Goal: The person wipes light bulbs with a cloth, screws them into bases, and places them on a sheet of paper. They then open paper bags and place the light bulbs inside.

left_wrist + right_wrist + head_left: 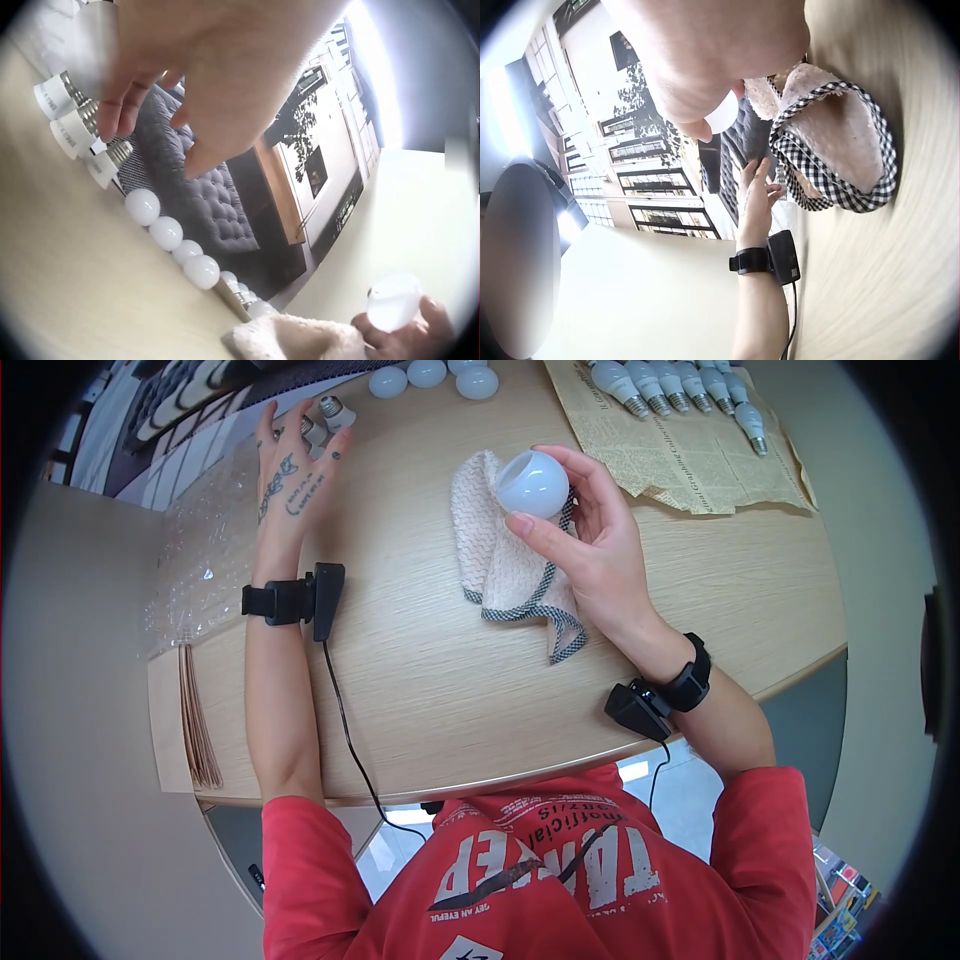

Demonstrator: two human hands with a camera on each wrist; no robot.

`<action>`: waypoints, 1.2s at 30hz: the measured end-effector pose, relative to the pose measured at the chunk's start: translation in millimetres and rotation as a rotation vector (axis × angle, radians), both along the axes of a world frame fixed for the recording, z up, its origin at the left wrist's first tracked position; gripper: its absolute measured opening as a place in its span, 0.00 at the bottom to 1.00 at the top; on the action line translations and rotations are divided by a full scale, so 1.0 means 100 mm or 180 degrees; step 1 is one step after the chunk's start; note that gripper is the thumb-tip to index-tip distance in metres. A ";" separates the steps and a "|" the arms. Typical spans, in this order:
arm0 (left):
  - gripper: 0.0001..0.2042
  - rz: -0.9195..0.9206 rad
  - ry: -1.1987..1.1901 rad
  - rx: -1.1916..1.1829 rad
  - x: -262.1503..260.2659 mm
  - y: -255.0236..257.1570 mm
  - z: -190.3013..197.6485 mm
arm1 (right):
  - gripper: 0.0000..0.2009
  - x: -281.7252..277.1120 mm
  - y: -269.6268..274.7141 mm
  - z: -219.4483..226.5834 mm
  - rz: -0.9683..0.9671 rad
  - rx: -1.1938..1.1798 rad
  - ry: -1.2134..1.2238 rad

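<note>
My right hand (608, 555) holds a round white bulb cover (538, 488) between thumb and fingers, its round opening facing up and left in the head view. Under that hand lies a pale fleecy cloth (478, 540) with a checked black-and-white border. At the far left, my left hand (290, 485) reaches out with its fingers spread among white bulb bases (340, 412) with metal screw ends. In the left wrist view its fingers hang loosely beside several of these bases (73, 133), and the thumb stands apart from them.
Several white round covers (427, 372) sit at the back of the table. On the right, assembled bulbs (748, 425) lie in a row on printed brown paper (690, 475). Clear plastic wrap (205, 550) and folded brown paper (195, 720) lie along the left edge.
</note>
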State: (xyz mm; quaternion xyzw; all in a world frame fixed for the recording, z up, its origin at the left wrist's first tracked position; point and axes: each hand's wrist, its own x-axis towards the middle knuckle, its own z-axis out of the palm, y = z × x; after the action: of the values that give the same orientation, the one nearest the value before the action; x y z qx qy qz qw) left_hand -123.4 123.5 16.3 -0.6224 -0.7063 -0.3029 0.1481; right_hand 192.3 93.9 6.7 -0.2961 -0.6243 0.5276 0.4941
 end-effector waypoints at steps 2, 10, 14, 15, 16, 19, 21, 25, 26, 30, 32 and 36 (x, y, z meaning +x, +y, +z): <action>0.34 0.0052 -0.0160 -0.0209 0.01 -0.02 -0.01 | 0.30 0.00 0.00 0.01 0.0011 -0.0013 -0.0021; 0.41 0.0224 -0.0110 -0.1073 -0.11 -0.01 -0.18 | 0.30 0.00 0.00 0.00 -0.0021 0.0002 -0.0042; 0.37 0.0115 -0.0179 -0.0995 -0.09 -0.01 -0.15 | 0.30 0.01 0.00 0.00 -0.0030 0.0020 -0.0089; 0.36 0.0067 -0.0254 -0.0938 -0.09 -0.01 -0.14 | 0.30 0.01 0.00 0.00 -0.0029 0.0017 -0.0072; 0.35 0.0101 -0.0274 -0.0890 -0.07 -0.02 -0.11 | 0.30 0.00 0.00 0.00 -0.0027 0.0014 -0.0055; 0.31 0.0182 -0.0287 -0.0775 -0.01 -0.05 -0.05 | 0.30 0.00 0.00 0.01 -0.0019 -0.0001 -0.0042; 0.30 0.0218 -0.0236 -0.0728 -0.01 -0.06 -0.06 | 0.30 0.01 0.00 0.01 -0.0023 -0.0020 -0.0039; 0.29 0.0194 -0.0222 -0.0619 0.00 -0.06 -0.04 | 0.28 0.04 0.01 0.01 -0.0192 0.0060 -0.0377; 0.29 0.0212 -0.0235 -0.0612 0.00 -0.06 -0.03 | 0.28 0.05 0.02 0.01 -0.0273 0.0115 -0.0551; 0.27 0.0343 -0.0273 -0.0586 -0.01 -0.05 -0.04 | 0.26 0.07 0.01 0.07 -0.0624 0.0479 -0.0991; 0.26 0.0415 -0.0187 -0.0620 0.00 -0.06 -0.03 | 0.26 0.08 0.00 0.08 -0.0669 0.0466 -0.1026; 0.24 0.0562 -0.0181 -0.0657 0.00 -0.06 -0.01 | 0.25 0.09 0.02 0.06 -0.0723 0.0451 -0.0996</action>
State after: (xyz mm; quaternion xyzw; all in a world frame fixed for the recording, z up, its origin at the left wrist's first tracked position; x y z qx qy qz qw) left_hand -123.3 117.5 15.0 -0.5609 -0.7897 -0.2320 0.0893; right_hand 200.9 95.6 12.6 -0.4075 -0.6916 0.3707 0.4671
